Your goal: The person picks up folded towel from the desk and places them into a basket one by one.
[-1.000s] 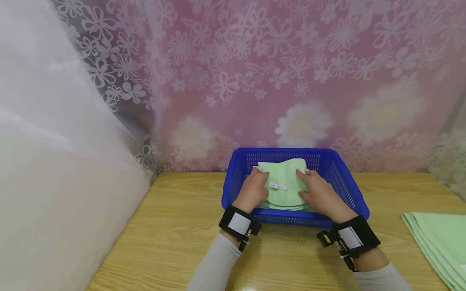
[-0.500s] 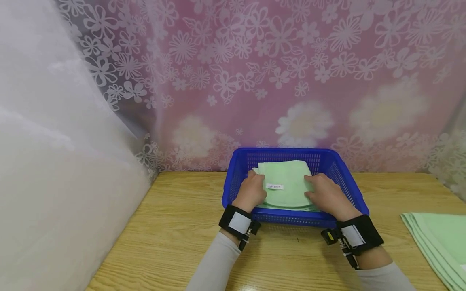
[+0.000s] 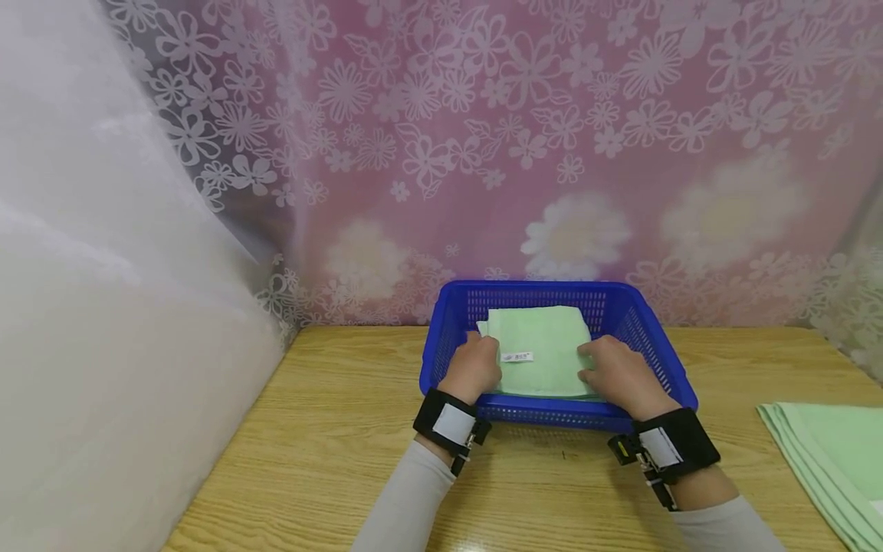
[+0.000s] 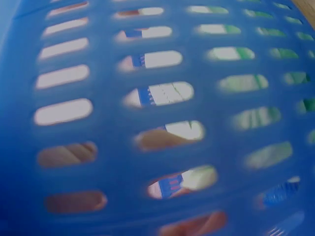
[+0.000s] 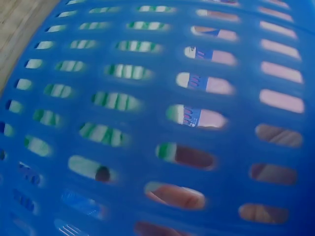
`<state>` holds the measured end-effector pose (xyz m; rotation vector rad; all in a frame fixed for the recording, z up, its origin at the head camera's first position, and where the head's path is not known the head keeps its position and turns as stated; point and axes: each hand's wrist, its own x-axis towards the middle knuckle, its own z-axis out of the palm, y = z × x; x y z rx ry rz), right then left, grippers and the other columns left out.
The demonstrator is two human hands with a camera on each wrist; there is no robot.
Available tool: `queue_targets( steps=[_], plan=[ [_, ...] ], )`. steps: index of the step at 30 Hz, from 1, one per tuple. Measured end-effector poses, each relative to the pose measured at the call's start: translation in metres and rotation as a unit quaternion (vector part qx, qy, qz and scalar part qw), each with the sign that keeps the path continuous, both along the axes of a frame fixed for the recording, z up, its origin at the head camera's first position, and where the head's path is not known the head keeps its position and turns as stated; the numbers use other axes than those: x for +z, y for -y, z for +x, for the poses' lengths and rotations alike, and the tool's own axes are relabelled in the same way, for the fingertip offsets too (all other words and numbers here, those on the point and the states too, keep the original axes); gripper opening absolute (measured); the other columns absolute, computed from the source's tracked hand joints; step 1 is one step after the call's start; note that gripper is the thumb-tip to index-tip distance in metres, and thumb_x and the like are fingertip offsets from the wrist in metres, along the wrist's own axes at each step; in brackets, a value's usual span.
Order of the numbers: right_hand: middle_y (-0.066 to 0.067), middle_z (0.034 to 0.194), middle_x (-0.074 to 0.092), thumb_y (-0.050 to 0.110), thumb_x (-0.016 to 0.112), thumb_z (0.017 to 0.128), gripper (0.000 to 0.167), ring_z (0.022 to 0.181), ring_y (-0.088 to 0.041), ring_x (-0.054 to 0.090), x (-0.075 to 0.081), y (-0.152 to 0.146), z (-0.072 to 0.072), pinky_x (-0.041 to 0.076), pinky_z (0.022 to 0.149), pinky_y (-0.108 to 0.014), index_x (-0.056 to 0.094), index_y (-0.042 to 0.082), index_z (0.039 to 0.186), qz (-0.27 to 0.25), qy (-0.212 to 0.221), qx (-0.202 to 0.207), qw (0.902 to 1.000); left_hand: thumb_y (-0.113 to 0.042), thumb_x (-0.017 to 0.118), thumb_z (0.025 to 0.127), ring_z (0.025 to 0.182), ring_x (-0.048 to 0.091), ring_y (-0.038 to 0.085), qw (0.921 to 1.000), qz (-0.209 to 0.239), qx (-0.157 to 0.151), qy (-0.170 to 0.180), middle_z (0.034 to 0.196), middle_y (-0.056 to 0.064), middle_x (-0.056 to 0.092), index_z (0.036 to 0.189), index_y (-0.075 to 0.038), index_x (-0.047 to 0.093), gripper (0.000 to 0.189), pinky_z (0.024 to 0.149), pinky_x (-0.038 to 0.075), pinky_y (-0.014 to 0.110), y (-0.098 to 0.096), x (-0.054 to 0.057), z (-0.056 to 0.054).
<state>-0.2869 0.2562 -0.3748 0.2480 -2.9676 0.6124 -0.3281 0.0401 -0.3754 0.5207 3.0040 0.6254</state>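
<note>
A pale green towel (image 3: 541, 330), folded and bearing a small white label (image 3: 517, 356), lies flat in a blue slotted plastic basket (image 3: 552, 286). Layers of green cloth beneath it show as stripes through the holes in the right wrist view. Reaching in over the front rim, my left hand (image 3: 472, 366) grips the towel's left edge with curled fingers. My right hand (image 3: 624, 372) holds the opposite edge, index finger and thumb on the cloth. Both wrist views look through the blue basket wall (image 4: 113, 113), which hides most of the fingers.
The basket stands at the back of a wooden table (image 3: 331, 429). More folded green cloth (image 3: 835, 452) lies at the right edge. A pink flowered curtain (image 3: 448, 153) hangs behind, and a white sheet (image 3: 124, 307) borders the left side.
The towel's raised top has flattened and spread wider. My left hand has drawn slightly left, the label shifting with it, while my right hand has moved right.
</note>
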Motion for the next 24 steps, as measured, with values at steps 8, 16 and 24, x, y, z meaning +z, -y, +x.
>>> queue_targets(
  steps=[8, 16, 24],
  plan=[
    [-0.033, 0.117, 0.064, 0.008, 0.071, 0.089, 0.034, 0.112, -0.051, 0.057, -0.0005, -0.0020, 0.0005, 0.047, 0.088, -0.064, 0.067, -0.013, 0.116, 0.005, 0.019, 0.010, 0.9997, -0.003, 0.060, 0.095, 0.073, 0.053, 0.024, 0.9993, -0.018, 0.021, 0.026, 0.092, 0.013, 0.060, 0.103, 0.000, 0.070, 0.013, 0.064, 0.046, 0.037, -0.0028, -0.0001, 0.0020],
    [-0.032, 0.118, 0.064, 0.013, 0.071, 0.090, 0.037, 0.113, -0.051, 0.057, -0.0021, -0.0030, -0.0001, 0.046, 0.088, -0.065, 0.067, -0.012, 0.118, 0.012, 0.015, 0.005, 0.9998, -0.005, 0.061, 0.095, 0.073, 0.054, 0.024, 0.9990, -0.022, 0.028, 0.028, 0.092, 0.012, 0.060, 0.105, -0.001, 0.070, 0.014, 0.063, 0.046, 0.037, -0.0038, 0.0001, 0.0013],
    [-0.031, 0.120, 0.063, 0.022, 0.071, 0.091, 0.042, 0.112, -0.049, 0.058, -0.0023, -0.0029, 0.0013, 0.048, 0.085, -0.061, 0.068, -0.011, 0.117, 0.012, 0.007, 0.003, 0.9999, -0.006, 0.064, 0.092, 0.071, 0.055, 0.025, 0.9987, -0.039, 0.030, 0.008, 0.095, 0.014, 0.060, 0.106, -0.004, 0.071, 0.015, 0.062, 0.049, 0.040, -0.0038, -0.0025, 0.0014]
  ],
)
